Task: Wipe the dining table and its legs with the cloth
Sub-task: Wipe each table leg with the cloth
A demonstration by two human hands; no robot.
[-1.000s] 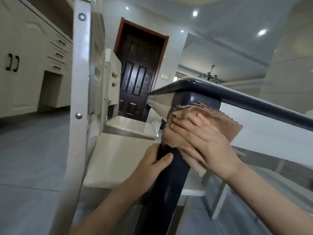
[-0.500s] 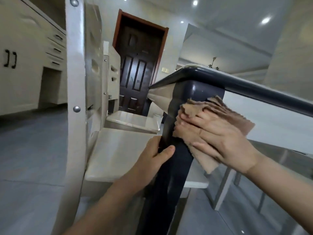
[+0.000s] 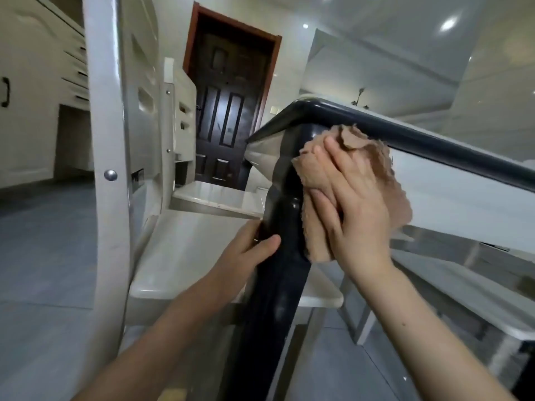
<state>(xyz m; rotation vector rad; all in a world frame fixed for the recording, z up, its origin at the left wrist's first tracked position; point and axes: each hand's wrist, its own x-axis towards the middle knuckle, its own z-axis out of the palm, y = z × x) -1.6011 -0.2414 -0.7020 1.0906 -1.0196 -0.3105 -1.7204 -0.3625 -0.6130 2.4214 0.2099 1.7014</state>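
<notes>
Gleaming dark table leg (image 3: 278, 285), grey floor (image 3: 43, 256)

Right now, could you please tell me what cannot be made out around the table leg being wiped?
Foot of the table leg: head view, cut off by the bottom edge.
Leg surface beneath the cloth: hidden by the cloth and the flat right hand.
Fingers of the left hand: behind the leg it holds; only the thumb shows.
Top of the dining table: hidden by its dark rim.

One wide-angle head camera sits low, below the rim of the desk (image 3: 434, 151), facing forward and slightly up. The desk leg (image 3: 278, 299) fills the centre, very near; a chair (image 3: 107, 140) crowds the left, and a door (image 3: 228, 111) stands far off at upper middle.
</notes>
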